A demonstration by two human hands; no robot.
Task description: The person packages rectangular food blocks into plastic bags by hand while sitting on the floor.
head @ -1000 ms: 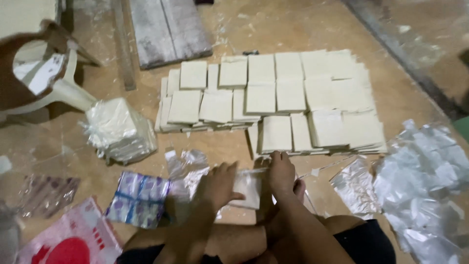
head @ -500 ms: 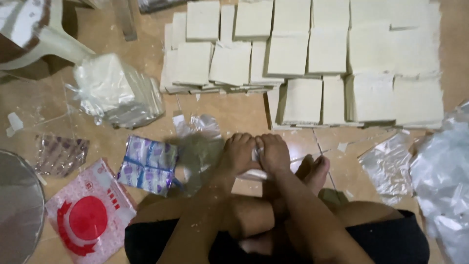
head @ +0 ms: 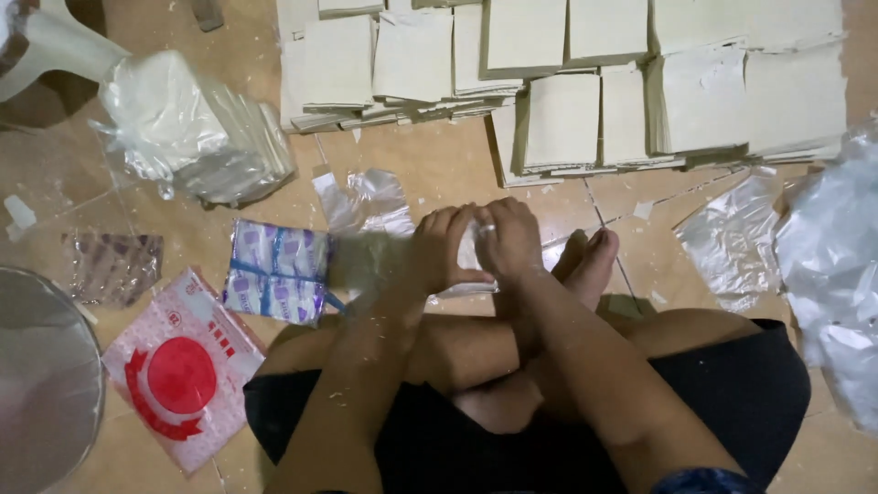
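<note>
While the person sits cross-legged on the tiled floor, both hands meet just ahead of the feet: the left hand and right hand are closed, fingertips together, on a small clear plastic bag that lies against the floor between them. It looks like the bagging step — the pouch being pinched open or folded shut; I cannot tell which. Next, I'd judge, comes a steady pinch, since thin film slips. Just left lies a crumpled clear wrapper and a blue-and-white packet; beyond, stacks of pale square sheets — well apart, a red-printed bag.
</note>
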